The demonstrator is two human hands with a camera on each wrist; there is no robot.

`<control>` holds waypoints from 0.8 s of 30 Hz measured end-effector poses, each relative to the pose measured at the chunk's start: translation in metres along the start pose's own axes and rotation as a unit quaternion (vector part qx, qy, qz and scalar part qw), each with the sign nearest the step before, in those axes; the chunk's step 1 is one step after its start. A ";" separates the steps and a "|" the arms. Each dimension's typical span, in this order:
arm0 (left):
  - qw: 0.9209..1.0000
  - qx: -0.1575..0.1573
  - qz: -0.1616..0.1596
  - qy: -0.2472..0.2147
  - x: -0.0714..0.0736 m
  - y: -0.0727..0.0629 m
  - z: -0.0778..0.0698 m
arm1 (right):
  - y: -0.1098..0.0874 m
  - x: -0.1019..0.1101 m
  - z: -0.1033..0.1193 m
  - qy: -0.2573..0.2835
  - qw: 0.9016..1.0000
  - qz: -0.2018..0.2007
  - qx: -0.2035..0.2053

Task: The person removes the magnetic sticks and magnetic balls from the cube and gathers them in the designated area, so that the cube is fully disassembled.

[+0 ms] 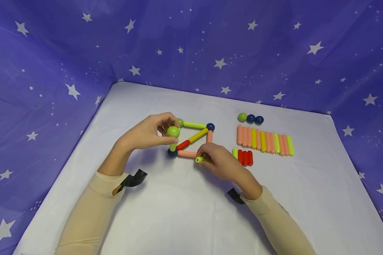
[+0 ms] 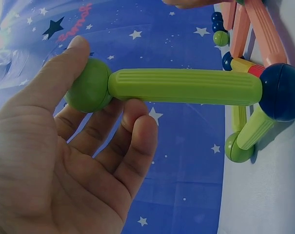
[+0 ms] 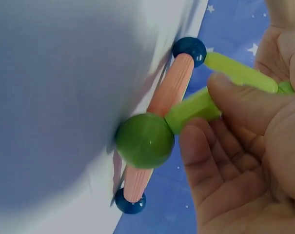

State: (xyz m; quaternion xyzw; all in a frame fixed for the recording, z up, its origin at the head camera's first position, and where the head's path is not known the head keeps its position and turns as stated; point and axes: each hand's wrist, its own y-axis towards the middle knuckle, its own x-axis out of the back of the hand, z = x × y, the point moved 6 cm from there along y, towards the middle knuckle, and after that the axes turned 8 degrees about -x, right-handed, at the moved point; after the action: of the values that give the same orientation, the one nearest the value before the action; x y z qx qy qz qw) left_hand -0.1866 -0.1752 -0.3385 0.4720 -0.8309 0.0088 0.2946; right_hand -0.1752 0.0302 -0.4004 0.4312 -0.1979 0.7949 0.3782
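My left hand (image 1: pixel 148 131) pinches a lime green ball (image 2: pixel 91 87) on top of an upright green rod (image 2: pixel 186 87). That rod's lower end meets a dark blue ball (image 1: pixel 172 152) at the near left corner of a flat frame of rods and balls. Thumb and fingers of my right hand (image 1: pixel 221 163) grip a short green rod (image 3: pixel 193 111), its end (image 1: pixel 199 160) visible in the head view. In the right wrist view this rod meets a green ball (image 3: pixel 145 141) between two pink rods (image 3: pixel 171 84); in the head view the hand hides that ball.
A diagonal of a red rod (image 1: pixel 183 145) and a yellow rod (image 1: pixel 198 135) crosses the frame to a blue ball (image 1: pixel 210 126). To the right lie a row of pink, yellow and green rods (image 1: pixel 257 139), short red rods (image 1: pixel 245 158) and three loose balls (image 1: pixel 250 118) on a white table (image 1: pixel 166 212).
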 end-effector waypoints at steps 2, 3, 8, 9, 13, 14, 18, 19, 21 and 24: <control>1.000 -0.002 -0.002 0.004 0.000 0.001 0.008 | -0.001 -0.003 0.000 -0.007 1.000 0.018 0.015; 1.000 -0.004 -0.002 0.006 0.000 0.001 0.012 | -0.002 -0.005 -0.001 -0.012 0.999 0.030 0.021; 1.000 -0.013 0.005 0.015 0.000 0.001 0.013 | -0.010 -0.009 -0.006 -0.005 0.998 0.053 0.028; 1.000 -0.016 0.006 0.016 0.000 0.001 0.012 | -0.012 -0.006 -0.008 0.005 0.999 0.048 0.021; 1.000 -0.019 0.006 0.017 -0.001 0.000 0.012 | -0.021 0.003 -0.022 0.050 0.998 0.030 -0.019; 1.000 -0.018 0.005 0.017 -0.001 0.000 0.013 | -0.024 0.006 -0.027 0.061 0.997 0.024 -0.030; 1.000 -0.012 0.005 0.021 -0.002 0.002 0.014 | -0.038 0.026 -0.054 0.082 0.993 -0.030 -0.079; 1.000 -0.011 0.005 0.021 -0.002 0.002 0.014 | -0.042 0.032 -0.062 0.084 0.991 -0.048 -0.094; 1.000 -0.011 0.005 0.020 -0.002 0.003 0.009 | -0.052 0.046 -0.079 0.081 0.984 -0.083 -0.133; 1.000 -0.010 0.004 0.016 -0.002 0.002 -0.003 | -0.068 0.067 -0.106 0.064 0.968 -0.118 -0.214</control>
State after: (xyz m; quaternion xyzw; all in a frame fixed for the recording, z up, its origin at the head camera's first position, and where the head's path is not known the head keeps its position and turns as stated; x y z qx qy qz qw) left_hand -0.1866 -0.1718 -0.3363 0.4651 -0.8283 0.0089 0.3123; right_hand -0.2028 0.1704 -0.4038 0.3088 -0.2867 0.7099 0.5643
